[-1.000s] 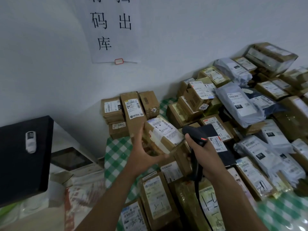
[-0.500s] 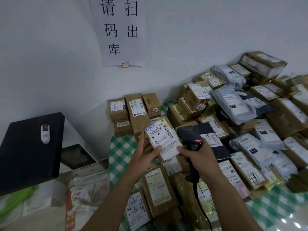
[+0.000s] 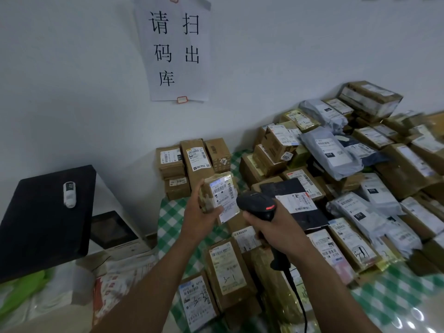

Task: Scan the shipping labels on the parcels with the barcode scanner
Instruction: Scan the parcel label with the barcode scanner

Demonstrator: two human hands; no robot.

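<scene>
One taped parcel (image 3: pixel 211 197) is gripped by the left hand (image 3: pixel 199 219). A barcode scanner (image 3: pixel 255 204) is clasped by the right hand (image 3: pixel 274 229), just beside the parcel's label (image 3: pixel 225 196).

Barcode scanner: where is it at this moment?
In the head view, just right of centre, the barcode scanner is gripped in the right hand, its head beside the labelled parcel held by the left hand.

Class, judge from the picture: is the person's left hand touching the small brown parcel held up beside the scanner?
Touching. The head view shows the left hand gripping the parcel, thumb along its left edge and fingers curled under it.
</scene>
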